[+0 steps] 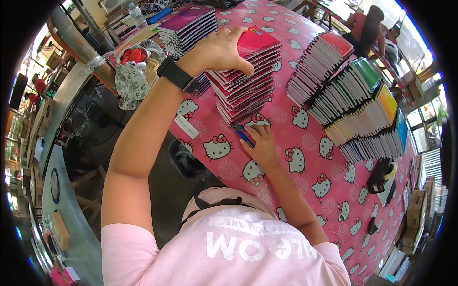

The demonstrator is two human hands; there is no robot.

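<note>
We look steeply down from head height through one wide fisheye view, close above the hands (262,148) and the tabletop (305,186).

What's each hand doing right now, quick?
Left hand: open, thumb and fingers spread over the red notebook stack; whether it grips cannot be told.
Right hand: closed, holding the blue-handled tool.

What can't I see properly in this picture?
- Head view: part of the red notebook stack, covered by the left hand.
- Head view: part of the blue-handled tool, covered by fingers of the right hand.
- Head view: part of the purple notebook stack, behind the left hand and wrist.
- Head view: what the person in the background is doing; too far and small.
</note>
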